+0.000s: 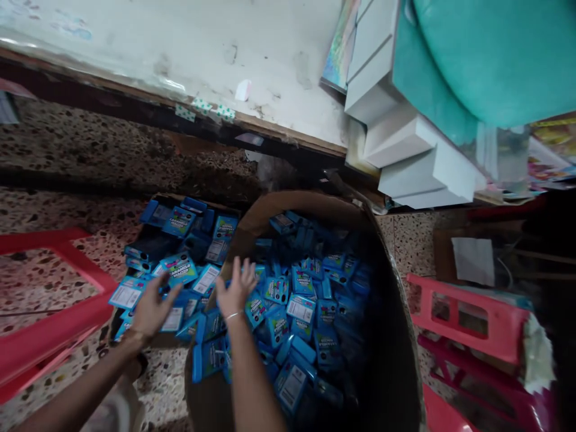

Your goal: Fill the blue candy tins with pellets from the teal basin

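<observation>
Dim lower right, probably some blur

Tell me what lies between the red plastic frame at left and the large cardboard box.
In the head view, a heap of blue packs lies between them, with the left hand over it; some speckled floor shows too.

The large box (257, 217) is matt brown cardboard. The blue packets (302, 309) inside it look glossy, perhaps plastic or coated card; shadow makes it hard to tell. Left of the box, the red frame (49, 330) is smooth plastic. Beyond the box, the white tabletop (202, 36) is smooth but scuffed, its edge under shiny clear film (171, 86).
</observation>
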Demonstrator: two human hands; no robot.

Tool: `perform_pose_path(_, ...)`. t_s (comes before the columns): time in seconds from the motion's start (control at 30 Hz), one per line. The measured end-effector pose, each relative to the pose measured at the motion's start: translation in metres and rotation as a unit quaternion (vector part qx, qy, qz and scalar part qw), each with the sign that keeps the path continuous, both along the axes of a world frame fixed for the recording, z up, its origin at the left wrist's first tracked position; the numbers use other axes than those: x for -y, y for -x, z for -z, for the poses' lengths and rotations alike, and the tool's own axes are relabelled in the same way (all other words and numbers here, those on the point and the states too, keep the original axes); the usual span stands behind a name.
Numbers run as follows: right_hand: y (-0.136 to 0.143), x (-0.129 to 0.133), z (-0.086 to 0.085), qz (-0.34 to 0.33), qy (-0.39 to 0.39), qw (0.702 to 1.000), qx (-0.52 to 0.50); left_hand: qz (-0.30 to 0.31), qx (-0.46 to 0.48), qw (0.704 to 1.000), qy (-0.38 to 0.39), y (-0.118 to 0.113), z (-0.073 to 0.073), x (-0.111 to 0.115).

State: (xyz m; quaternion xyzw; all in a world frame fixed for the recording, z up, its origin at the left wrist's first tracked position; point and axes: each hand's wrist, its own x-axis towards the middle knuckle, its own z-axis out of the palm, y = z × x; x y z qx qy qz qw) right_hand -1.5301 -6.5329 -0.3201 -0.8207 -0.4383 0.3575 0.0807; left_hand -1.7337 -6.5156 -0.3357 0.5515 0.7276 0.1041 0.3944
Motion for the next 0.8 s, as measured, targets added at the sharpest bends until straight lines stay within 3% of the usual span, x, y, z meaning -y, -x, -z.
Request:
perform_pose_path(0.07, -0.054, 0.006, 0.022, -0.059, 0.095, 0.992, 0.058, 0.169, 0.014, 0.985, -0.003, -0.036, 0.000, 0.021)
perform_pose_path(0.13, -0.091, 0.007, 0.046, -0.173, 0.132, 0.972, 0.093, 0.290, -0.025, 0.955, 0.049, -0.075, 0.004, 0.033)
perform_pose_path(0.23, -0.110, 0.000, 0.073, -0.311, 0.148, 0.930, 0.131, 0.320, -0.101, 0.937, 0.099, -0.117, 0.014, 0.036)
perform_pose_path(0.3, -0.108, -0.008, 0.083, -0.344, 0.155, 0.915, 0.144, 0.303, -0.116, 0.940, 0.102, -0.128, 0.021, 0.035)
perform_pose_path(0.4, -0.100, -0.017, 0.090, -0.328, 0.177, 0.917, 0.144, 0.291, -0.134, 0.943, 0.093, -0.130, 0.025, 0.040)
perform_pose_path(0.53, -0.095, -0.018, 0.087, -0.291, 0.214, 0.923, 0.135, 0.346, -0.068, 0.930, 0.104, -0.137, 0.021, 0.057)
perform_pose_path(0.67, -0.099, -0.006, 0.073, -0.256, 0.210, 0.937, 0.110, 0.289, -0.043, 0.933, 0.210, -0.156, 0.018, 0.059)
perform_pose_path(0.8, -0.103, 0.013, 0.054, -0.157, 0.139, 0.977, 0.027, 0.273, -0.058, 0.930, 0.238, -0.162, 0.023, 0.041)
